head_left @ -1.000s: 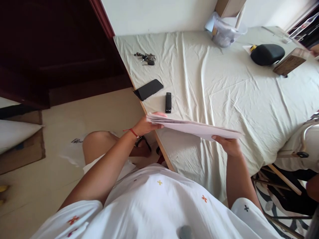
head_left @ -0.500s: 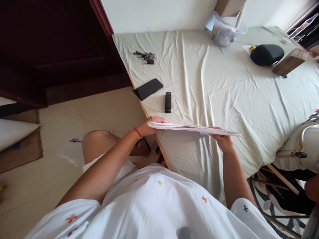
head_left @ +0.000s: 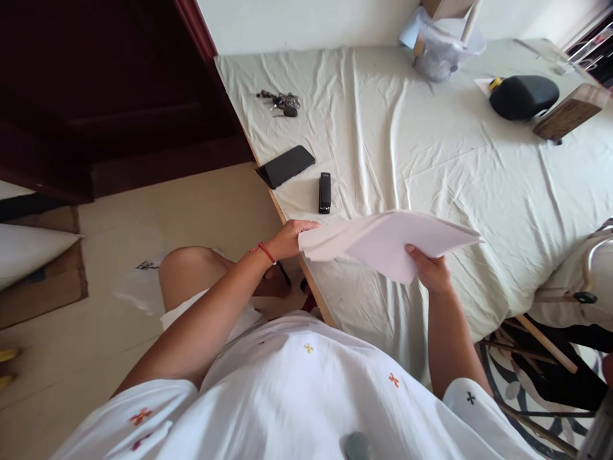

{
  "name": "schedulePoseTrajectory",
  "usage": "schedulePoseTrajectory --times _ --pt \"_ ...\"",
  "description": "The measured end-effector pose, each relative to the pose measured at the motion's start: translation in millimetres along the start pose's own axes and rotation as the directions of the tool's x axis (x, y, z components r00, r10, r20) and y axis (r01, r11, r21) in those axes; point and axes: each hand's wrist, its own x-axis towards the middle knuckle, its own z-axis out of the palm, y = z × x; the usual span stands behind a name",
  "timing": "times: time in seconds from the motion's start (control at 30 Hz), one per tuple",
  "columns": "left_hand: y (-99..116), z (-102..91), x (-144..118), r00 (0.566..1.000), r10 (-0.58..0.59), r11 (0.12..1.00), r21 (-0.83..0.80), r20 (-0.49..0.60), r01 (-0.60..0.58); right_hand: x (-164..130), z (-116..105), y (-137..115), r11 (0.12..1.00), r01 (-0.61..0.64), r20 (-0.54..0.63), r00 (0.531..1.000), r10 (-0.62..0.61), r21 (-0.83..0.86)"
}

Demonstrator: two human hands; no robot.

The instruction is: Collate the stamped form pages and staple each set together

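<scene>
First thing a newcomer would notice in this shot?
The stack of white papers, held off the cloth-covered table near its front edge: the left hand grips one end, the right hand the near edge. Just beyond lie a black stapler and a black phone at the table's left edge, with keys farther back.

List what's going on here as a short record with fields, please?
Left hand: grips one end of the paper stack
Right hand: holds the stack's near edge
Stack: lifted above the cloth-covered table, tilted
Beside the stack: black stapler, black phone
Farther off: keys, plastic container, black pouch
</scene>
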Motion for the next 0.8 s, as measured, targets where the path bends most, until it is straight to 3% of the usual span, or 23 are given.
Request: schedulePoseTrajectory --times 0.17,0.33,0.4,0.5,0.57,0.67,0.73,0.8 --pt "-9 9.4 -11 0.979 -0.201 0.942 -0.283 -0.041 0.182 -19 8 -6 0.985 -0.133 -0.021 0.991 0.136 0.108" --pt "-7 35.8 -33 0.902 -0.334 0.714 -0.698 -0.274 0.053 -38 34 7 0.948 -0.169 -0.205 0.952 0.228 0.271" --pt "-4 50.9 -42 0.901 -0.372 0.617 -0.785 -0.225 0.059 -47 49 14 0.933 -0.162 -0.273 0.927 0.255 0.322" --pt "4 77.8 -48 0.932 -0.348 0.558 -0.822 -0.106 0.115 -65 74 24 0.940 -0.153 -0.291 0.925 0.245 0.305" --pt "11 93.6 -46 0.942 -0.321 0.545 -0.832 -0.095 0.102 -78 86 31 0.956 -0.138 -0.273 0.939 0.209 0.257" --pt "23 103.1 -37 0.916 -0.320 0.592 -0.806 -0.240 -0.005 -86 89 35 0.957 -0.136 -0.204 0.960 0.191 0.256" --pt "30 97.9 -32 0.885 -0.305 0.666 -0.743 -0.351 -0.065 -80 75 30 0.944 -0.156 -0.142 0.969 0.203 0.291" --pt "36 86.7 -30 0.882 -0.241 0.757 -0.647 -0.405 -0.090 -65 53 19 0.940 -0.132 -0.102 0.980 0.171 0.314"
